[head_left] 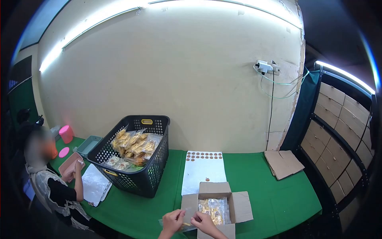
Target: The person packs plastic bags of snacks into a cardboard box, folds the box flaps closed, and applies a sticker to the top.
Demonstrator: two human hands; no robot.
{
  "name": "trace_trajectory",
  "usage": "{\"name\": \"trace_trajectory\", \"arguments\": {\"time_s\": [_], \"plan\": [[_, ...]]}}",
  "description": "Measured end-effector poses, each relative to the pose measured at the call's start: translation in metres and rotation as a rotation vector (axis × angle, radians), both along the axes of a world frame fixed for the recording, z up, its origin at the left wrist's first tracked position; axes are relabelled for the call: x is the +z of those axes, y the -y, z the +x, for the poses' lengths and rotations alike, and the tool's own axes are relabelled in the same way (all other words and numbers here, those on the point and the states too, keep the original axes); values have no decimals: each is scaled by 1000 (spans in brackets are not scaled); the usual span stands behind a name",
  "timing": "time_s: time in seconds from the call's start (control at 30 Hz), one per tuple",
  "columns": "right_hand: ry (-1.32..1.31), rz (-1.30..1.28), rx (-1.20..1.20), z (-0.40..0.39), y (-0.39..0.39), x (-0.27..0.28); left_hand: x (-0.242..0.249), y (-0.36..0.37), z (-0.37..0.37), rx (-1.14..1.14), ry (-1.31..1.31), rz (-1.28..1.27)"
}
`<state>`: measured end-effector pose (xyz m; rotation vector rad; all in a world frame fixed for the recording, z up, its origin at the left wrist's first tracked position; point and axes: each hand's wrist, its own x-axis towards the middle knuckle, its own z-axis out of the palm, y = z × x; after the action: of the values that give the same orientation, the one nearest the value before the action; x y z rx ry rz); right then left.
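Note:
My left hand (173,221) is closed, pinching the top of a clear snack bag (186,226) with yellow pieces in it. My right hand (204,223) is pinched close beside it, at the same bag's upper edge; what lies between its fingertips is too small to make out. Just right of the hands stands an open cardboard box (241,213), its flaps folded outward. Filled snack bags (217,211) with small round labels lie inside. Behind the box is a white sticker sheet (195,175) with rows of round brown stickers near its top and a single one lower down.
A black basket (153,181) of packed snack bags stands left on the green table (274,199). Flattened cardboard (283,164) lies at the right edge. A co-worker (59,187) at the left reaches over a pink tray (68,166). Boxes (334,119) fill the right-hand shelves.

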<state>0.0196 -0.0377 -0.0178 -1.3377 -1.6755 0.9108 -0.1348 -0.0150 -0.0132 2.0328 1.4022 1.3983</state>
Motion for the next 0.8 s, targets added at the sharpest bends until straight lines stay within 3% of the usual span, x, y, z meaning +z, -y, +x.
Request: {"name": "trace_trajectory", "arguments": {"time_s": [0.13, 0.47, 0.57, 0.6, 0.7, 0.73, 0.8], "plan": [[-4, 9, 23, -8, 1, 2, 4, -12, -16, 89, -7, 89], [-145, -16, 111, 3, -10, -32, -3, -35, -16, 30, 11, -80], [-373, -165, 55, 11, -10, -56, -7, -44, -19, -240, 258, -722], [-405, -188, 13, 13, -8, -48, -19, -52, -22, -340, 262, -732], [-502, -247, -111, 17, -2, -26, -32, -49, -15, -333, 258, -333], [-542, -261, -156, 18, -4, -28, -26, -43, -16, -330, 130, -346], [-588, -295, -252, 13, -5, -19, -27, -37, -7, -382, 125, -265]]}}
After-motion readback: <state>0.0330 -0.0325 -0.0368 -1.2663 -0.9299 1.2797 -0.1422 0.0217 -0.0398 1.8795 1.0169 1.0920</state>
